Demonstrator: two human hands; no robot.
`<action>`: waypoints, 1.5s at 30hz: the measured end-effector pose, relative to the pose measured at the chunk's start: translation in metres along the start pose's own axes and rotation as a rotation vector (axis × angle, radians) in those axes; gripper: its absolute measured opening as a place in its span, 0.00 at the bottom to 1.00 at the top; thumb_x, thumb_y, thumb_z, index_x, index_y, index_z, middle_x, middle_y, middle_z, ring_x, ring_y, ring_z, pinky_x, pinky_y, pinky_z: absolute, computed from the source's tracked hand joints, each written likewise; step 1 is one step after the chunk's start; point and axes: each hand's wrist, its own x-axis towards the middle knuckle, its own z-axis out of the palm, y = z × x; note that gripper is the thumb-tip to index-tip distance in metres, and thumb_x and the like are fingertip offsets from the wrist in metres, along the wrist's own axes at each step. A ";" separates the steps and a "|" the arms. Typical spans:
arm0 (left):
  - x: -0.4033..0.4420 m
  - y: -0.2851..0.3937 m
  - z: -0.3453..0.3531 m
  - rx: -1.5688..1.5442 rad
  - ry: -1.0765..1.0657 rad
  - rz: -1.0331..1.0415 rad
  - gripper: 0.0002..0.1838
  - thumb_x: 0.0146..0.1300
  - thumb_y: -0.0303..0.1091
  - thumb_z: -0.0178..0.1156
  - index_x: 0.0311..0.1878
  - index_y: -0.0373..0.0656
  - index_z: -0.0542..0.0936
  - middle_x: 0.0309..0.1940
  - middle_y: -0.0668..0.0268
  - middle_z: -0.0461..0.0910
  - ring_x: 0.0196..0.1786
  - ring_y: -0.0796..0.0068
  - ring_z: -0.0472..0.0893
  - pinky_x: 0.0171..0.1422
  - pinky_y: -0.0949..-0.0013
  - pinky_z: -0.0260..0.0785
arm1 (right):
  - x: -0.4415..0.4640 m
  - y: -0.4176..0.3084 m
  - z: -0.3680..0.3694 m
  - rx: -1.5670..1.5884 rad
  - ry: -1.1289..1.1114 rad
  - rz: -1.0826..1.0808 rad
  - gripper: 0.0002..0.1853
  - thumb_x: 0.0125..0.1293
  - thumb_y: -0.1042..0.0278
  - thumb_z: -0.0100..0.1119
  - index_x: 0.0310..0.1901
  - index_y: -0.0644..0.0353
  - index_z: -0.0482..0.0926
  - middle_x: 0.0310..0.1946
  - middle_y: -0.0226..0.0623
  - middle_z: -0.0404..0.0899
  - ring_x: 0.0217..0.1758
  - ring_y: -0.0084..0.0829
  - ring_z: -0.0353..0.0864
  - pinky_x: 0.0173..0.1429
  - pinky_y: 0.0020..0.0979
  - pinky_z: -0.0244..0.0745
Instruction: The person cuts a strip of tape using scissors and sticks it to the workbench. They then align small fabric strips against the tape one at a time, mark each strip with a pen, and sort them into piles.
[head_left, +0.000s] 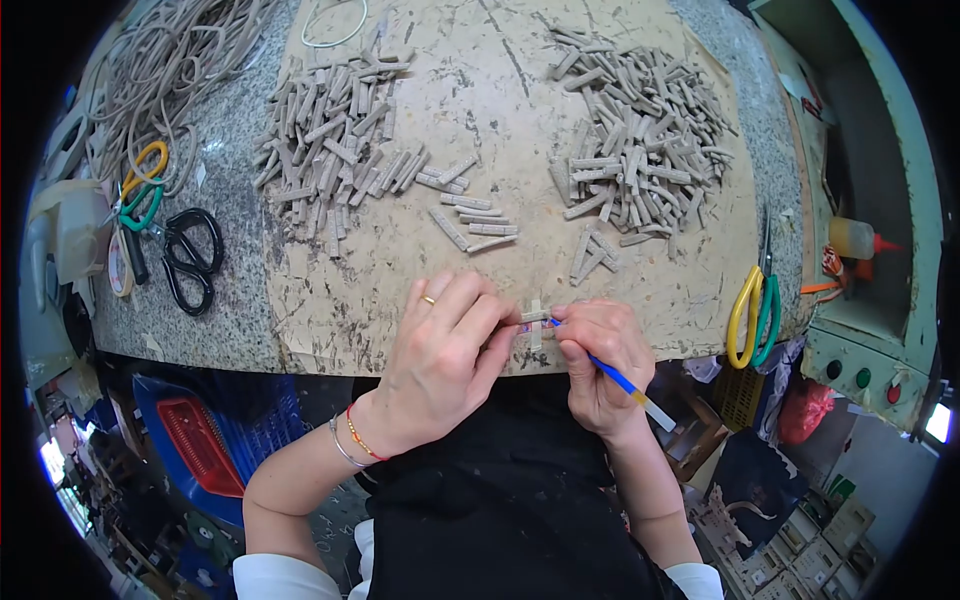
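Note:
My left hand (pixel 452 350) is at the front of the paper-covered table (pixel 430 265), its thumb and index finger pinched on the end of a small grey strip piece (pixel 533 316). A blue pen (pixel 612 374) with a pale end is held in my right hand (pixel 606 360), its tip at the same piece. Under the piece, a bit of light tape (pixel 535 338) lies on the paper. Several loose grey pieces (pixel 490 228) lie just beyond my hands.
Two heaps of grey pieces, left (pixel 335 130) and right (pixel 660 140), lie farther back. Black scissors (pixel 190 262) and a cord bundle (pixel 165 70) are at left. Yellow-green scissors (pixel 754 315) lie at right, beside a green metal cabinet (pixel 865 350). A red basket (pixel 200 445) sits below the table.

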 end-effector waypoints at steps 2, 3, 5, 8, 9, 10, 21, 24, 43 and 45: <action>0.000 -0.001 -0.001 -0.005 0.002 -0.003 0.09 0.53 0.20 0.69 0.36 0.41 0.80 0.34 0.65 0.76 0.37 0.63 0.75 0.46 0.62 0.63 | 0.000 0.000 0.000 0.001 -0.006 -0.001 0.05 0.64 0.74 0.67 0.40 0.61 0.80 0.35 0.40 0.83 0.38 0.41 0.84 0.48 0.39 0.78; 0.000 -0.001 -0.001 -0.008 0.003 -0.002 0.09 0.52 0.20 0.70 0.36 0.41 0.80 0.33 0.65 0.76 0.37 0.63 0.76 0.46 0.62 0.64 | 0.000 0.000 0.000 0.007 -0.011 0.001 0.06 0.64 0.74 0.68 0.40 0.61 0.80 0.35 0.40 0.83 0.38 0.41 0.84 0.48 0.39 0.78; 0.001 -0.001 0.000 -0.007 0.011 -0.004 0.09 0.52 0.20 0.69 0.35 0.41 0.80 0.33 0.65 0.76 0.37 0.63 0.76 0.46 0.62 0.64 | 0.000 0.001 -0.001 0.014 -0.017 -0.004 0.06 0.64 0.73 0.68 0.39 0.61 0.80 0.34 0.39 0.83 0.39 0.41 0.85 0.48 0.39 0.77; 0.002 0.000 0.001 -0.008 0.019 -0.003 0.09 0.52 0.20 0.69 0.35 0.41 0.80 0.33 0.65 0.76 0.37 0.63 0.76 0.47 0.62 0.64 | 0.002 0.000 -0.002 0.007 -0.036 -0.033 0.06 0.63 0.73 0.69 0.39 0.59 0.80 0.34 0.36 0.83 0.40 0.39 0.85 0.49 0.39 0.76; 0.002 0.000 0.001 -0.009 0.020 -0.002 0.09 0.52 0.19 0.69 0.35 0.41 0.80 0.33 0.65 0.76 0.37 0.63 0.76 0.47 0.62 0.65 | 0.004 -0.001 -0.003 -0.009 -0.050 -0.045 0.06 0.63 0.72 0.69 0.39 0.59 0.80 0.34 0.35 0.84 0.41 0.39 0.86 0.49 0.38 0.75; 0.002 -0.001 0.001 -0.008 0.023 -0.003 0.09 0.51 0.20 0.69 0.35 0.41 0.80 0.33 0.65 0.76 0.37 0.63 0.76 0.47 0.62 0.65 | 0.006 -0.001 -0.003 -0.025 -0.065 -0.058 0.06 0.62 0.72 0.69 0.39 0.58 0.80 0.34 0.34 0.84 0.41 0.38 0.86 0.49 0.38 0.75; 0.037 -0.027 -0.018 0.284 0.152 -0.113 0.06 0.56 0.24 0.64 0.33 0.41 0.75 0.34 0.58 0.75 0.39 0.56 0.75 0.48 0.56 0.64 | -0.004 0.002 -0.009 0.098 0.019 -0.027 0.04 0.65 0.72 0.66 0.38 0.57 0.80 0.32 0.32 0.83 0.39 0.37 0.85 0.50 0.38 0.75; 0.057 -0.018 -0.021 0.402 0.297 0.032 0.06 0.55 0.22 0.65 0.32 0.40 0.76 0.30 0.59 0.74 0.36 0.57 0.76 0.42 0.59 0.67 | -0.007 0.003 -0.003 0.175 0.107 -0.008 0.03 0.68 0.72 0.64 0.39 0.58 0.79 0.31 0.33 0.82 0.36 0.39 0.85 0.47 0.39 0.77; 0.009 0.007 0.001 0.038 -0.027 0.042 0.09 0.53 0.20 0.69 0.38 0.38 0.81 0.33 0.61 0.75 0.37 0.59 0.76 0.39 0.61 0.70 | -0.008 0.004 -0.003 0.219 0.173 0.037 0.03 0.69 0.76 0.63 0.42 0.63 0.78 0.34 0.41 0.82 0.37 0.40 0.85 0.44 0.37 0.80; 0.007 0.006 0.003 -0.003 0.013 0.015 0.09 0.53 0.20 0.69 0.37 0.38 0.81 0.33 0.62 0.75 0.37 0.60 0.76 0.39 0.61 0.70 | -0.007 0.003 -0.002 0.206 0.138 0.028 0.04 0.68 0.75 0.64 0.42 0.63 0.79 0.35 0.41 0.83 0.38 0.40 0.85 0.44 0.37 0.80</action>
